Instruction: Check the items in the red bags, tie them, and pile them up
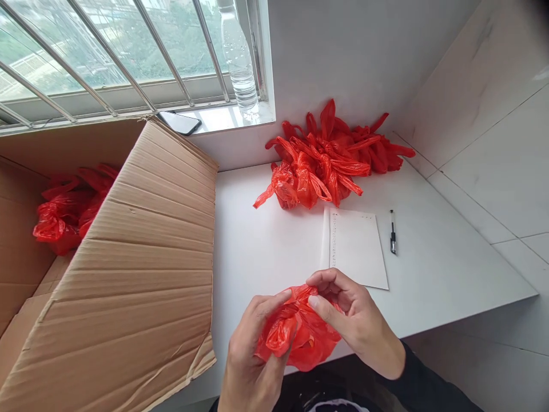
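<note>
A crumpled red plastic bag [300, 337] is held over the near edge of the white table [266, 240], between both hands. My left hand [253, 355] grips its left side, thumb pressed into the plastic. My right hand [351, 320] pinches the bag's top with curled fingers. A pile of several knotted red plastic bags [330, 154] lies at the back of the table against the wall.
A large open cardboard box [141, 269] stands at the left, with red bags [68, 212] inside. A white notepad [355, 246] and a black pen [392, 232] lie mid-table. On the window sill stand a clear water bottle [240, 63] and a phone [180, 122].
</note>
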The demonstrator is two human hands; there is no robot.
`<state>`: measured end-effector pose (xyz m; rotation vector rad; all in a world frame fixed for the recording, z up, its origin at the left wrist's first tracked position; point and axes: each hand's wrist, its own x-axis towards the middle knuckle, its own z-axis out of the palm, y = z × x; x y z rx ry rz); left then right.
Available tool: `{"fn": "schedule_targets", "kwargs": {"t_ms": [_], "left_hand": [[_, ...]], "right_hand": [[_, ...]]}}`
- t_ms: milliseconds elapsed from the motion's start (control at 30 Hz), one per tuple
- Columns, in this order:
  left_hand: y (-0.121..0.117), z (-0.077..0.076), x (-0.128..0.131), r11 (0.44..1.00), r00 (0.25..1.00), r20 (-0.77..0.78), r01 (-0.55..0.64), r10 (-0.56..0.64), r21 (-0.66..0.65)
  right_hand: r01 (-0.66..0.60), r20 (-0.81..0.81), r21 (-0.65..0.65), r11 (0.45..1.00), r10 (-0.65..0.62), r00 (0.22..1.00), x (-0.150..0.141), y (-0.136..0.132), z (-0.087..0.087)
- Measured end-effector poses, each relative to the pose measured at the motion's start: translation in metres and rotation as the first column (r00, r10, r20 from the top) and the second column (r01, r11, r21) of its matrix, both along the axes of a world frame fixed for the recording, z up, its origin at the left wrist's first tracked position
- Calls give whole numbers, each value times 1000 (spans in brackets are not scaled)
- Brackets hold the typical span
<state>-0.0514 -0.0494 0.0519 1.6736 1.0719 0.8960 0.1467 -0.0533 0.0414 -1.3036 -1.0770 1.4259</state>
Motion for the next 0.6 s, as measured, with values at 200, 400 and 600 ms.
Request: {"fn": "schedule_targets", "kwargs": {"t_ms": [200, 400, 600], "left_hand": [[1, 1, 3, 1000, 1000, -18, -6, 6, -13], [5, 0, -5, 998, 998, -57, -41, 39, -49], [15, -4, -23, 893, 950, -76, -310, 302, -326]], "right_hand": [[-17, 20, 6, 1000, 17, 1000, -1, -3, 4], [-88, 128, -8, 996, 88, 988, -4, -4, 9], [84, 79, 3, 996, -84, 993, 8, -1, 12]]}}
